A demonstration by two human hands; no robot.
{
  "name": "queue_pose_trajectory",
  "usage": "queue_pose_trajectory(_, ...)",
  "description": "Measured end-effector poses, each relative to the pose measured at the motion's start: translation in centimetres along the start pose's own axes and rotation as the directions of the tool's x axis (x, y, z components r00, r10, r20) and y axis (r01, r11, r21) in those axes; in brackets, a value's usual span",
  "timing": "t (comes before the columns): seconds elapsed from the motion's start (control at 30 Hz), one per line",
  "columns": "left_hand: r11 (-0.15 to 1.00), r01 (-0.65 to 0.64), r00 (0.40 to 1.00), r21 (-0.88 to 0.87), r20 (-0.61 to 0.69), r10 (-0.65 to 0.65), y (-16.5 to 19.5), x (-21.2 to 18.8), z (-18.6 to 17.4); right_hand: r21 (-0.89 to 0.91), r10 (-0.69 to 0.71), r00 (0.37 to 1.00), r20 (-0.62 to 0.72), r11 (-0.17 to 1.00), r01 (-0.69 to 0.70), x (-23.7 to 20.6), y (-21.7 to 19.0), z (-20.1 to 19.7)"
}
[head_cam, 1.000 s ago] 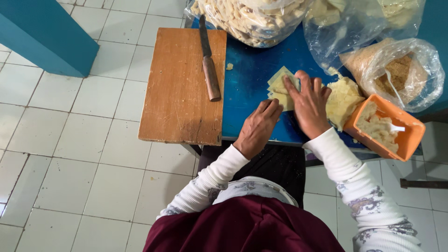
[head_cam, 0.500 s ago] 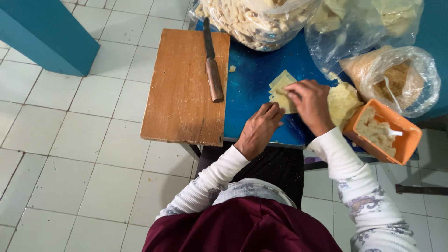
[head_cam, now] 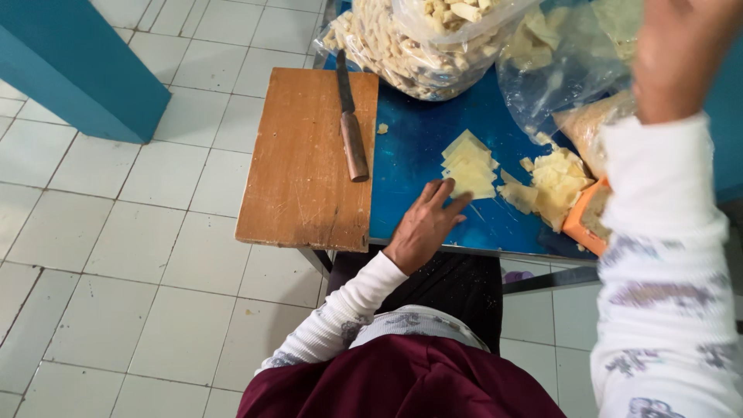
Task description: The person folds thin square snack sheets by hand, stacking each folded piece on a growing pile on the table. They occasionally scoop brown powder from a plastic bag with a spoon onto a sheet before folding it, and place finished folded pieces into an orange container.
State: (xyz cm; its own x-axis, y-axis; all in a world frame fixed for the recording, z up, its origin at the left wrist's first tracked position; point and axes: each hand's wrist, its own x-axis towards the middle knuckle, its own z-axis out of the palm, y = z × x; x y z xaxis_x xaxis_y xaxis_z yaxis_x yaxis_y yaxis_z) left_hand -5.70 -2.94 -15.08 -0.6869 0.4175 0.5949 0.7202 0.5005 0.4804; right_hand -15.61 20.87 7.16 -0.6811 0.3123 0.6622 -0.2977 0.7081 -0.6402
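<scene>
My left hand (head_cam: 426, 224) lies flat on the blue table (head_cam: 414, 135), fingers apart, its fingertips touching the near edge of a small stack of pale yellow square dough sheets (head_cam: 468, 166). It holds nothing. My right hand (head_cam: 681, 54) is raised close to the camera at the top right, blurred, and whether it holds anything cannot be made out. Its white patterned sleeve hides part of the table's right side. A looser pile of yellow sheets (head_cam: 553, 186) lies just right of the stack.
A wooden cutting board (head_cam: 306, 162) overhangs the table's left end, with a knife (head_cam: 350, 128) along its right edge. Behind stand a clear bag of pale pieces (head_cam: 402, 46) and another clear bag (head_cam: 557, 62). An orange container (head_cam: 584, 220) sits at the right. White floor tiles lie below.
My right hand has left the dough sheets and risen up toward the camera. My left hand has slid forward to touch the stack. The view has shifted.
</scene>
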Motion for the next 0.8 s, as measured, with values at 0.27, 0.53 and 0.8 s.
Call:
queue_pose_trajectory(0.27, 0.977, 0.116, 0.982, 0.182, -0.171, -0.085, -0.9, -0.2, 2.3, -0.332, 0.054, 0.901, 0.431, 0.938, 0.103, -6.6, 11.7, -10.7)
queue_pose_trajectory(0.53, 0.914, 0.327, 0.944, 0.240, -0.125, -0.305, -0.4, 3.5, 4.2, -0.757, 0.203, 0.908, 0.367, 0.632, 0.164, -9.7, 16.4, -10.2)
queue_pose_trajectory(0.8, 0.935, 0.305, 0.950, 0.179, -0.123, -0.287, -1.4, 4.3, 6.0, -0.840, -0.004, 0.926, 0.376, 0.420, 0.343, -9.7, 16.7, -11.7)
